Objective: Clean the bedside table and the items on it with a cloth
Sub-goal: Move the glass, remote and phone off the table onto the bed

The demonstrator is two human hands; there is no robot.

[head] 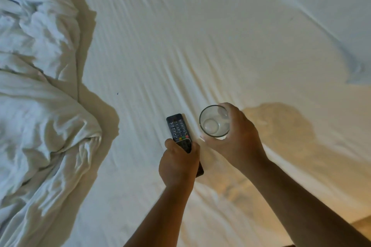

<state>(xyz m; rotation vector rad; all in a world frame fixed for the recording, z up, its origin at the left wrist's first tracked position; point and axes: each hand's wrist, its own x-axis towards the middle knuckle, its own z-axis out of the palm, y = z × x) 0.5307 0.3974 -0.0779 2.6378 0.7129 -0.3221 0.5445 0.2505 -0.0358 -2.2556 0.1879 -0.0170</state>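
My left hand [177, 164] grips the lower end of a black remote control [177, 127], whose button face points up and away from me. My right hand [239, 136] holds a clear drinking glass [213, 121] by its side, upright and seen from above; it looks empty. Both are held just over a white bed sheet [180, 46], side by side and a little apart. No cloth and no bedside table are in view.
A crumpled white duvet [34, 86] is bunched along the left side of the bed. A pillow or folded cover edge [321, 6] runs across the top right. Warm light falls on the sheet at the lower right.
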